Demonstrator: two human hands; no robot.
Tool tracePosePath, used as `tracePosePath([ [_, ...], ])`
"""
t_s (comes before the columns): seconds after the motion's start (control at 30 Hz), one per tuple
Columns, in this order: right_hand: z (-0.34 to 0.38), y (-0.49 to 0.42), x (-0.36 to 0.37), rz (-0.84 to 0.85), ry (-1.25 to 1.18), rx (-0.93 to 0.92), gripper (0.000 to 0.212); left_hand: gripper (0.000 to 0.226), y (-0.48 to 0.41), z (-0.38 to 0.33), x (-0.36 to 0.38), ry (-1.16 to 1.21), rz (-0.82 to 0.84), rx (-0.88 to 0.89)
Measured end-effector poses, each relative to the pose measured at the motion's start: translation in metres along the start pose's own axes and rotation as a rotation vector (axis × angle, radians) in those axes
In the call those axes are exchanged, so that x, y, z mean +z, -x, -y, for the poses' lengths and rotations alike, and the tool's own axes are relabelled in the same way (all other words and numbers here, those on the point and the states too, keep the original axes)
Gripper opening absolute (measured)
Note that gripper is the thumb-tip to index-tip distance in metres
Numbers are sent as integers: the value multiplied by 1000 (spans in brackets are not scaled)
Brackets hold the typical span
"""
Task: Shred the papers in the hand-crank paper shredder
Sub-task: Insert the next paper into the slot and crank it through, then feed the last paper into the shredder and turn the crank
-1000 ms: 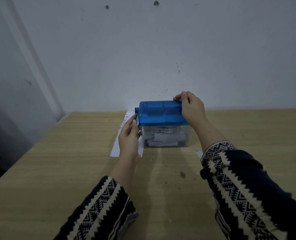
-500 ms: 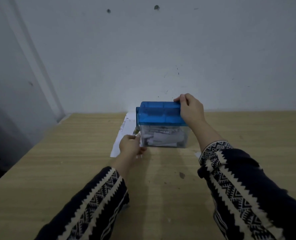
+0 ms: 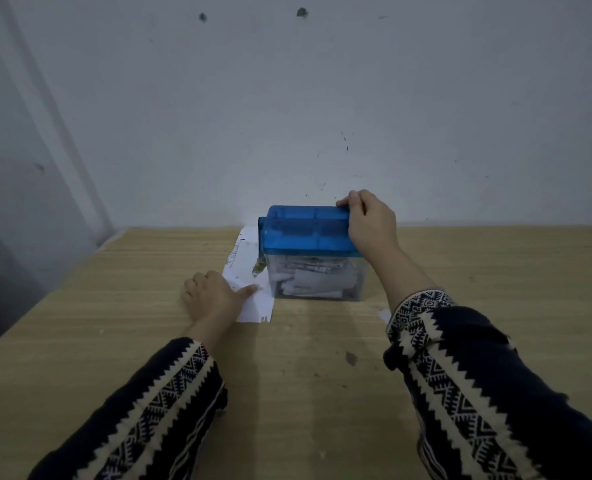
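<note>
Left hand (image 3: 211,296) dropped from crank (image 3: 260,266), pinches paper (image 3: 257,306) edge; right hand (image 3: 370,225) grips shredder (image 3: 305,232).

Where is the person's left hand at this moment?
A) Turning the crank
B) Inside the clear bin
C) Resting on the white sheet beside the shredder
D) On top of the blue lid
C: the left hand lies with its thumb on the white sheet left of the shredder, while the right hand grips the lid's end.
</note>
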State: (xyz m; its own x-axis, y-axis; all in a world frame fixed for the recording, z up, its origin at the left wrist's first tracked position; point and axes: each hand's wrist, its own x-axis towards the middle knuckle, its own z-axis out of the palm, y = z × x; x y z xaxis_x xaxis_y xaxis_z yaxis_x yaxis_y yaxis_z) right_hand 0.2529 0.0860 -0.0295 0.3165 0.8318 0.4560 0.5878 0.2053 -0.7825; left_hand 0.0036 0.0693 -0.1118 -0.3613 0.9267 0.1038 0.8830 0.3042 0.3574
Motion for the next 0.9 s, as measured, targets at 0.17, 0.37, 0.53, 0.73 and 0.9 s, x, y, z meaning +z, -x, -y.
tracePosePath([
  [0.17, 0, 1, -1, 2, 7, -8, 38, 64, -9, 4, -5, 42, 39, -22],
  [0.37, 0, -1, -1, 8, 15, 5, 36, 49, -30, 6, -16, 378, 220, -255],
  [0.53, 3, 0, -2, 19, 19, -2, 34, 40, -36, -17, -39, 747, 256, -246],
  [0.73, 8, 2, -5, 26, 83, -5, 31, 39, -39, -46, -85, 802, 45, -32],
  [0.9, 12, 7, -6, 18, 117, -17, 31, 15, -44, -56, -119, 898, -145, 87],
])
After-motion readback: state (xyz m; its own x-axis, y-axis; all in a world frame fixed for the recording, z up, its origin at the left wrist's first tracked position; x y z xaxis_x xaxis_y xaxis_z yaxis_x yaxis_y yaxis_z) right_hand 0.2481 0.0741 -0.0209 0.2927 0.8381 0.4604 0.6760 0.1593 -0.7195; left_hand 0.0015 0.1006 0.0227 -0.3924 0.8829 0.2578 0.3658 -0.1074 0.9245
